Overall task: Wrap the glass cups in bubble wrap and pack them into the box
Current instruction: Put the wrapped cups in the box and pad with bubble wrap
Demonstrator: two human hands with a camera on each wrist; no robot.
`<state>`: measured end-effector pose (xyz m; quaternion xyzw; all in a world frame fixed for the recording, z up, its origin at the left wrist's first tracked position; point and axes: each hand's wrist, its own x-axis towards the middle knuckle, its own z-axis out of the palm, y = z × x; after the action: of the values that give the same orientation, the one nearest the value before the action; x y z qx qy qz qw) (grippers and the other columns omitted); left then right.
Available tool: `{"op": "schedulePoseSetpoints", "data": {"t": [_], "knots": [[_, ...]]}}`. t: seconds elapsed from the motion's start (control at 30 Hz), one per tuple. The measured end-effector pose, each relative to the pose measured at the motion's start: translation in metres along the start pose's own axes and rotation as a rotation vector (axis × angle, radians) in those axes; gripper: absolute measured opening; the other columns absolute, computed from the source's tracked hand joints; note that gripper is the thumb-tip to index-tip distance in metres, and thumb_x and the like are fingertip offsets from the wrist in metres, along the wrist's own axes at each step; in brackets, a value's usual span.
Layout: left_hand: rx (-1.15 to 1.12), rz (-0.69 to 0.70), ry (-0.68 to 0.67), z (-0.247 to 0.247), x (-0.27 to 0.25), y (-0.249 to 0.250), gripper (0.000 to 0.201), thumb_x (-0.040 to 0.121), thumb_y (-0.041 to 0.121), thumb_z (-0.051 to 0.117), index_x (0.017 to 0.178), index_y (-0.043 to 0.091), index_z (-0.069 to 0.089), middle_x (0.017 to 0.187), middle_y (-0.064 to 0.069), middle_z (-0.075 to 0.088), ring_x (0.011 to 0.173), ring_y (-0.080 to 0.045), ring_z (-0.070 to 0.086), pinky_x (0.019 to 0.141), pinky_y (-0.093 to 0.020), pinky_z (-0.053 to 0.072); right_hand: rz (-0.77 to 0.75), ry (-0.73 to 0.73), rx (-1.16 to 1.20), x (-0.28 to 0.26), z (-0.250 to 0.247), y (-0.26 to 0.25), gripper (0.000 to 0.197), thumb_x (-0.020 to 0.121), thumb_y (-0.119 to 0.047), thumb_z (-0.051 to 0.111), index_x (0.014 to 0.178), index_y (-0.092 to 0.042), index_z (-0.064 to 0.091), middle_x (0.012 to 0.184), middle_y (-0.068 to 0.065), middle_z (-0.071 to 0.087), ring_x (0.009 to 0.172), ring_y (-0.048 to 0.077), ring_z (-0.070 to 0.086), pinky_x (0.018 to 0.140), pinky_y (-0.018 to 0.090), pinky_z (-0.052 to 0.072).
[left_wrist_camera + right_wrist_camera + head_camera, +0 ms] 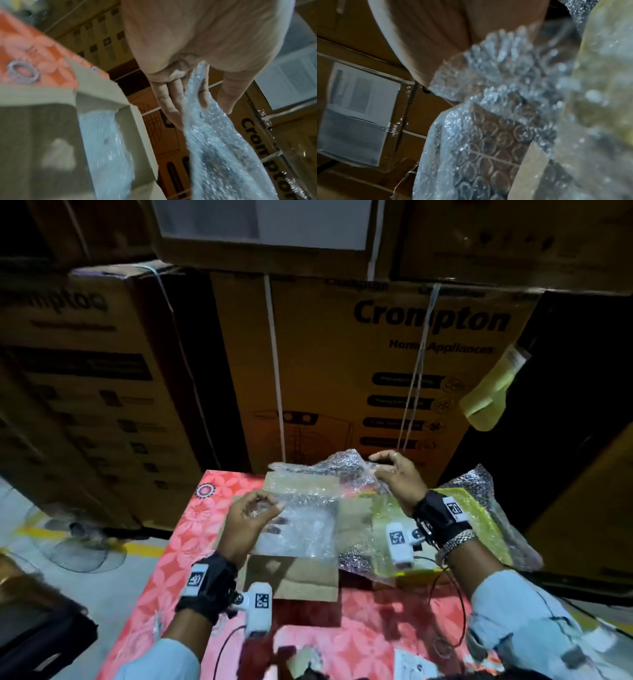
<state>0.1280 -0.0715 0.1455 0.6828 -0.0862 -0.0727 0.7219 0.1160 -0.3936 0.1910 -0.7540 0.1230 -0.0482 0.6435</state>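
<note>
Pale blue sleeves (520, 621) and black wrist straps (205, 587) fill the near edge of the head view, over a desk (164, 570) with a red flowered cover. Just beyond, a small cardboard box (294, 580) sits open on the desk, with some bubble wrap already lying inside it in the left wrist view. Over the box, the left hand (248, 517) pinches the near left edge of a bubble wrap sheet (301, 529), thumb on top and fingers (171, 97) under the film. Farther out, the right hand (397, 479) grasps the far right part of the same sheet with curled fingers, lifting it off the desk. No glass cup can be made out; under the sheet to the right lies something yellow (472, 508). Behind the desk stand large brown cartons (342, 364) printed "Crompton".
</note>
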Motion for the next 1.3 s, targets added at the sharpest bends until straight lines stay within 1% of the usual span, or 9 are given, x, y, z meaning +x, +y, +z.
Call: {"op": "schedulePoseSetpoints", "data": {"t": [0.07,0.23,0.33,0.47,0.7,0.83,0.93,1.07,1.3], "knots": [[0.101,-0.039,-0.029,-0.018,0.012,-0.006,0.014,0.087,0.001,0.078,0.089,-0.002,0.064,0.091,-0.015,0.072,0.080,-0.039,0.076,0.068,-0.040,0.057,0.072,-0.030,0.023,0.007,0.015,0.003,0.021,0.093,-0.005,0.065,0.110,-0.013,0.055,0.104,0.020,0.060,0.079,0.023,0.060,0.073,0.037,0.055],[0.160,-0.123,0.075,-0.045,0.021,-0.035,0.012,0.081,-0.014,0.077,0.086,-0.005,0.069,0.081,-0.010,0.073,0.077,-0.027,0.073,0.069,-0.035,0.063,0.277,-0.070,0.298,-0.005,0.032,0.026,0.089,0.057,-0.061,0.089,0.133,-0.033,0.054,0.131,-0.001,0.060,0.116,0.034,0.062,0.094,0.058,0.054],[0.192,-0.140,0.150,-0.053,0.023,-0.061,0.019,0.079,-0.001,0.085,0.087,0.015,0.078,0.095,0.000,0.078,0.097,-0.023,0.073,0.089,-0.041,0.060,0.369,-0.038,0.257,-0.030,0.042,0.070,0.094,0.068,-0.029,0.093,0.143,-0.054,0.042,0.126,0.013,0.060,0.100,0.040,0.066,0.080,0.047,0.052],[0.224,-0.188,0.080,-0.059,0.025,-0.078,0.027,0.082,0.005,0.084,0.100,0.024,0.080,0.114,0.010,0.075,0.111,-0.015,0.069,0.096,-0.045,0.059,0.287,0.179,0.235,-0.045,0.074,0.092,0.090,0.077,0.018,0.075,0.140,-0.043,0.053,0.125,0.022,0.065,0.096,0.039,0.072,0.080,0.053,0.062],[0.646,-0.145,-0.075,-0.074,0.046,-0.065,0.059,0.085,0.006,0.082,0.139,0.022,0.065,0.137,0.002,0.065,0.085,0.001,0.067,0.074,-0.013,0.052,0.251,0.350,-0.244,-0.021,0.090,0.078,0.043,0.080,0.010,0.073,0.110,-0.018,0.060,0.099,0.014,0.068,0.068,0.022,0.063,0.051,0.029,0.053],[0.994,-0.116,-0.183,-0.082,0.047,-0.061,0.071,0.083,0.023,0.086,0.147,0.025,0.055,0.128,-0.003,0.053,0.097,-0.018,0.061,0.077,-0.021,0.048,0.248,0.284,-0.466,-0.018,0.097,0.087,0.048,0.077,0.009,0.077,0.114,-0.017,0.060,0.107,0.004,0.064,0.095,0.025,0.064,0.070,0.026,0.052],[1.219,0.013,-0.155,-0.083,0.047,-0.062,0.074,0.081,0.046,0.083,0.146,0.030,0.053,0.145,-0.006,0.039,0.117,-0.025,0.058,0.097,-0.035,0.053,0.256,0.269,-0.503,-0.021,0.105,0.096,0.060,0.078,0.007,0.076,0.122,-0.024,0.051,0.113,0.003,0.062,0.089,0.021,0.064,0.061,0.019,0.050],[1.383,0.204,-0.262,-0.069,0.066,-0.068,0.072,0.088,0.063,0.064,0.152,0.038,0.044,0.169,-0.012,0.019,0.154,-0.033,0.021,0.123,-0.055,0.021,0.207,0.281,-0.578,-0.022,0.114,0.102,0.069,0.078,0.007,0.074,0.132,-0.027,0.048,0.124,0.004,0.057,0.108,0.020,0.059,0.088,0.033,0.056],[1.785,0.175,-0.543,-0.061,0.101,-0.102,0.096,0.082,0.094,0.008,0.161,0.042,0.023,0.171,-0.009,-0.018,0.157,-0.036,-0.019,0.119,-0.070,-0.010,0.153,0.271,-0.661,-0.024,0.118,0.109,0.074,0.084,0.011,0.065,0.143,-0.031,0.047,0.128,-0.001,0.039,0.086,0.017,0.058,0.083,0.029,0.057]]}}
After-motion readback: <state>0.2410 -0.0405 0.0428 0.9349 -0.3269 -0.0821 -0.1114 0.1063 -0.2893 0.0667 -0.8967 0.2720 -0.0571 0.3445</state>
